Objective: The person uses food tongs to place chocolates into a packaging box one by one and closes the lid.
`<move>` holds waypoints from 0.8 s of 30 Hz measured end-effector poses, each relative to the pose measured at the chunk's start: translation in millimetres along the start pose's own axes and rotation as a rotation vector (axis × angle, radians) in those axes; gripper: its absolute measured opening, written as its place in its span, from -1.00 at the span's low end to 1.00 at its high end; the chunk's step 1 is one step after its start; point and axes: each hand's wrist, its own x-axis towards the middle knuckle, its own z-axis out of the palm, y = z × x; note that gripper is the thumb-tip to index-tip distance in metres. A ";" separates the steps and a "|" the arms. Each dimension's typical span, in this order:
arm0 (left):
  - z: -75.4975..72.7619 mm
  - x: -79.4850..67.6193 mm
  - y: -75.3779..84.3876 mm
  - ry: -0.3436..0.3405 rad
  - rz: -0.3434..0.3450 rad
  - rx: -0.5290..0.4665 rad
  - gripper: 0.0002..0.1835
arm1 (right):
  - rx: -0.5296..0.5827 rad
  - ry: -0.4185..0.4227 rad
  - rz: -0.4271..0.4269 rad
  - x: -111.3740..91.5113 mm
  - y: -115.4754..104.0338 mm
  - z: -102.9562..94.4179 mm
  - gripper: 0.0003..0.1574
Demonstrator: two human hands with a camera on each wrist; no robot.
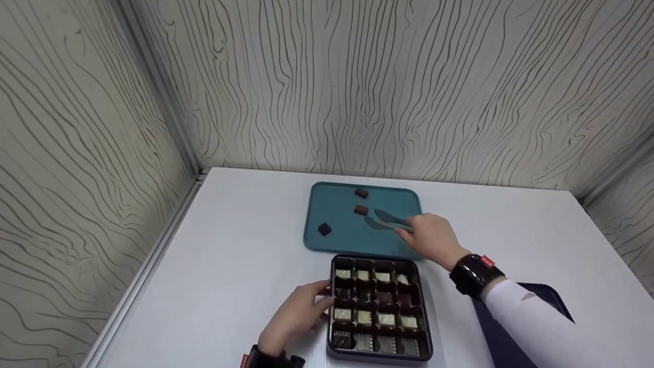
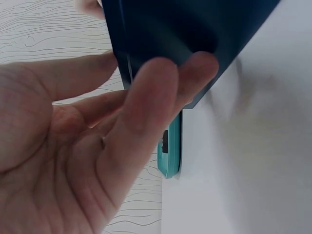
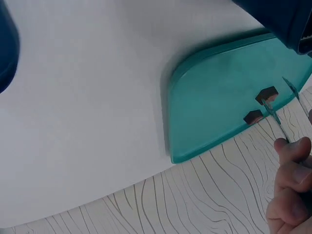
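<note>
My right hand [image 1: 431, 239] grips a pair of teal tongs [image 1: 390, 218] over the teal tray [image 1: 332, 204]. The tongs' tips are spread, right beside a brown chocolate [image 1: 360, 210]; in the right wrist view they stand at either side of it. A second brown chocolate [image 1: 361, 193] lies behind, and a darker chocolate [image 1: 324, 229] sits at the tray's left. With its fingers against the left wall, my left hand [image 1: 300, 309] touches the dark box [image 1: 379, 357]. Rows of white, brown and dark striped chocolates fill its compartments.
At the right, partly under my right forearm, lies a dark blue tray or lid [image 1: 498, 332]. The white table [image 1: 240, 245] meets patterned panels at the back and sides. The teal tray stands just behind the box.
</note>
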 end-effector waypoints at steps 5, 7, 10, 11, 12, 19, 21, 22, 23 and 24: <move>-1.2 -0.5 1.0 0.013 0.003 0.024 -0.46 | 0.020 0.015 0.036 25.0 -4.7 11.2 -0.40; -1.2 -0.1 1.2 0.013 0.002 0.023 -0.46 | 0.019 0.006 0.054 33.6 -5.9 14.8 -0.36; -0.3 0.8 1.4 0.009 0.000 0.020 -0.46 | 0.020 -0.008 0.073 43.2 -7.2 19.0 -0.31; 0.4 1.2 1.4 0.009 0.002 0.021 -0.46 | 0.019 -0.017 0.080 45.2 -7.7 19.7 -0.30; 0.9 1.4 1.6 0.007 0.004 0.020 -0.46 | 0.020 -0.025 0.083 47.0 -8.2 20.1 -0.30; 1.2 1.4 1.2 0.011 0.016 0.035 -0.47 | 0.019 -0.057 0.038 53.1 -16.1 16.9 -0.37; 0.8 1.1 0.7 0.008 0.010 0.027 -0.47 | 0.013 -0.073 0.009 54.3 -19.6 13.8 -0.32; 0.5 0.9 0.4 0.006 0.006 0.022 -0.47 | 0.014 -0.087 -0.003 55.0 -21.4 11.7 -0.29; 0.3 0.8 0.1 0.005 0.003 0.019 -0.47 | 0.014 -0.102 -0.014 55.8 -23.3 9.4 -0.26; 0.1 0.7 -0.2 0.005 0.002 0.018 -0.47 | 0.013 -0.116 -0.022 56.5 -25.3 6.7 -0.23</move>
